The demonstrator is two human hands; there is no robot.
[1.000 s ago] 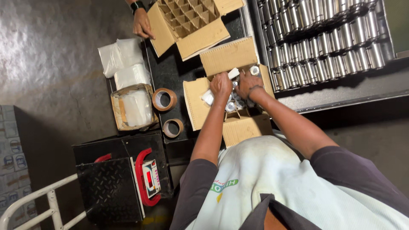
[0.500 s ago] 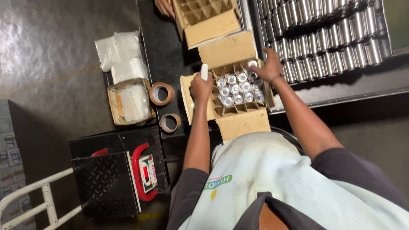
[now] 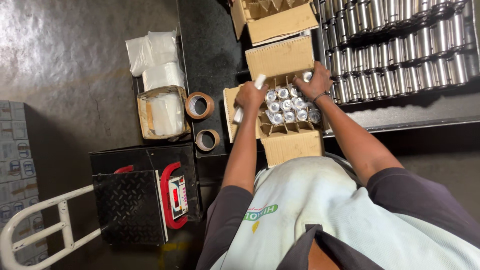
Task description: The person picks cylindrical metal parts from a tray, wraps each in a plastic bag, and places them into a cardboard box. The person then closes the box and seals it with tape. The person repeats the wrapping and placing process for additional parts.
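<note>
Dark workbench (image 3: 210, 60) under the camera, grey concrete floor off to the left, and an open cardboard box (image 3: 292, 145) sits right in front of the person, flaps spread. Inside it a card divider holds shiny metal cylinders (image 3: 290, 106), end up, filling most of the cells that show; a few cells along the far edge look empty, so by my reading the box is well along but not full. Left hand (image 3: 250, 96) is at the box's left edge, fingers clenched around a white wrapped piece (image 3: 248, 97) that sticks out above and below the fist. Right hand (image 3: 316, 82) is over the far right corner, fingers curled on a metal cylinder (image 3: 307, 76) at the rim. To the right, a tray of many more loose cylinders (image 3: 400, 45) lies waiting in rows. Farther off, a second box with an empty divider (image 3: 275, 15). Left of the box, two rolls of brown tape (image 3: 200, 105) and a small carton of white bags (image 3: 162, 112). Near left, a platform scale (image 3: 145, 192) with a red-framed display.
</note>
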